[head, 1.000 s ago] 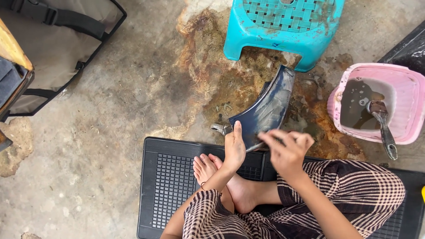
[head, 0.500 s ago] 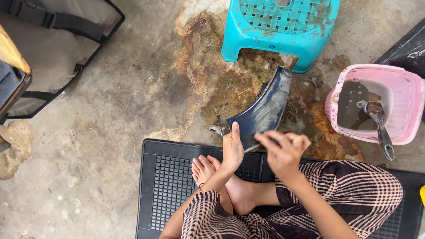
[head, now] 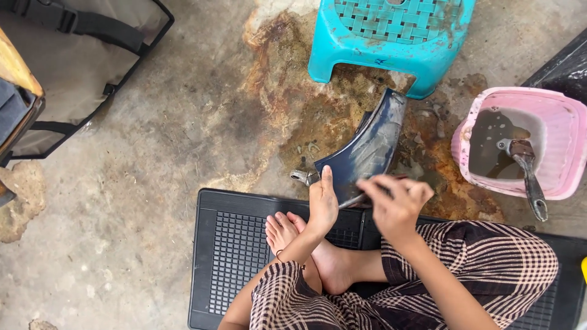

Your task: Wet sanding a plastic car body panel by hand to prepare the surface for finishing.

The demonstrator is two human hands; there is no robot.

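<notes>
Barely anything has been moved since the earlier frames: the right hand [head: 396,205] has been slid a touch along its stroke and is smeared by motion blur, while the panel is kept in the same spot.

Only the head view is given, so everything is seen from above. The dark blue curved plastic panel [head: 367,150] is laid on the stained concrete floor [head: 183,140], just past the front edge of the black ribbed rubber mat [head: 238,256]. Its long axis is run diagonally, with the narrow tip pointed up and right toward the turquoise plastic stool [head: 391,36] and the wide end pulled in toward the knees. That tip is nearly touching the stool's leg.

The left hand [head: 322,205] is pressed flat on the panel's wide lower edge, fingers held together and pointed away from the body, wrist bent back over the bare feet. The right hand's fingers are curled and clamped on a thin grey stick-like tool [head: 354,200], which is laid against the panel's lower edge; what the tool is can't be told through the blur.

A small metal bracket [head: 301,177] is left on the floor just left of the panel. A pink plastic basin [head: 565,159] with murky water and a metal ladle [head: 526,171] is sat well off to the right. A grey bag with black straps [head: 73,61] is parked at top left, well apart.
</notes>
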